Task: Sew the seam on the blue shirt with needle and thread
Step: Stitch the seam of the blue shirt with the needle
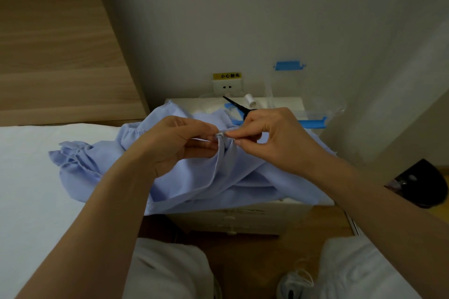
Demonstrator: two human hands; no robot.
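Blue shirt (194, 177): it is draped over the top and front edge of the desk (267, 216), with one ruffled sleeve spilling off the desk's left side onto the bed (36, 177). The bulk is probably left lying there so that only the worked edge has to be lifted.
Seam fold (220, 135): a small bunch of the hem is raised above the desk top between both hands. It is likely held up and taut so that a stitch can be placed.
Left hand (175, 143): the fingers are curled and the fold is pinched between thumb and fingertips, so the cloth is steadied from the desk's left side.
Right hand (274, 136): thumb and forefinger are pressed together at the same fold while the other fingers are loosely curled. This is judged a stitching grip.
Needle and thread: neither can be made out, being too fine at this size.
Scissors (234, 104): they are laid at the back of the desk, partly hidden behind the right hand, presumably kept near for cutting thread.
Thread spool (250, 100): it is stood at the desk's back edge, just beside the scissors.
Plastic bag (313, 114): it is set on the desk's right rear corner, apart from the work.
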